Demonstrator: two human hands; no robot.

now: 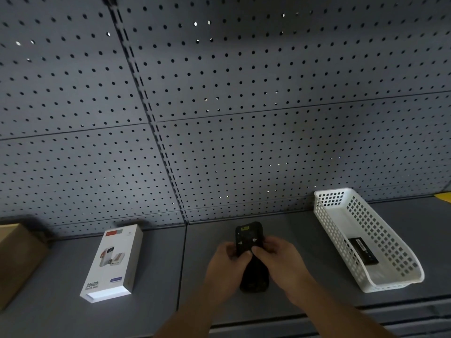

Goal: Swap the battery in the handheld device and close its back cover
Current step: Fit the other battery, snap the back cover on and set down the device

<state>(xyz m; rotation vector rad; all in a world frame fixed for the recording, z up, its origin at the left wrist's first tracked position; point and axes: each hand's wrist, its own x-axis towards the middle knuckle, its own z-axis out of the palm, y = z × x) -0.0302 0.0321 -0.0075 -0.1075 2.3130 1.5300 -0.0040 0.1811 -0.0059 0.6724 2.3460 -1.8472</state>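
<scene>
Black handheld device (250, 254), white latticed basket (380, 242), white box (114, 262), grey perforated pegboard (219, 106).

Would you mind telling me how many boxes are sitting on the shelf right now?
2. A white box lies left of the hands, and a brown cardboard box sits at the far left edge, partly cut off. Others may lie out of view.

My hands (253, 259) cover the middle of the black handheld device (249, 236), so I cannot tell whether its back cover is latched. The small print on the white box (113, 262) is too blurred to read. A brown cardboard box (17, 259) at the shelf's left end is cut off by the frame. The battery (363, 251) label in the basket (380, 240) is illegible.
</scene>
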